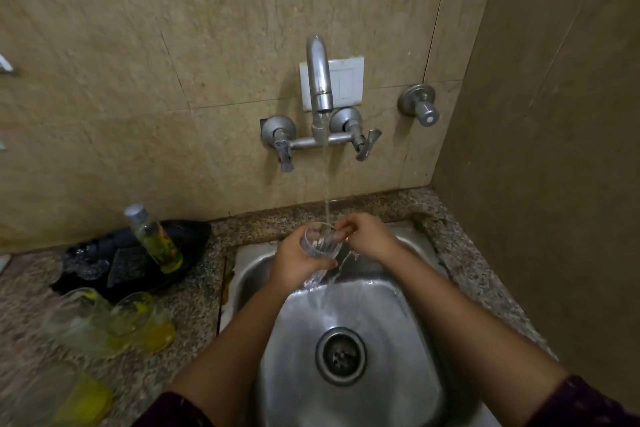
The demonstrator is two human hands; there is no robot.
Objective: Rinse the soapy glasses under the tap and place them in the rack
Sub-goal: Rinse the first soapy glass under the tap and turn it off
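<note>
Under the running tap, over the far end of the sink, the left hand wraps the glass while the right hand pinches its rim. Wet, possibly soapy glass could slip and crack against the steel; no rack is in view.

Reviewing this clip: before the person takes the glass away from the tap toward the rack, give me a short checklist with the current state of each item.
1. Water running: ok. The tap pours a steady stream into the glass.
2. Grip secure: ok. The left hand wraps the glass body; the right hand pinches its rim.
3. Glass over the sink: ok, spill drains into the basin.
4. Soap rinsed off: cannot tell; no foam is visible, but the image is blurred.
5. Rack ready: cannot tell; no rack is identifiable, only a dark tray on the left counter.
6. Remaining glasses: not ok, several wait unrinsed on the left.
</note>
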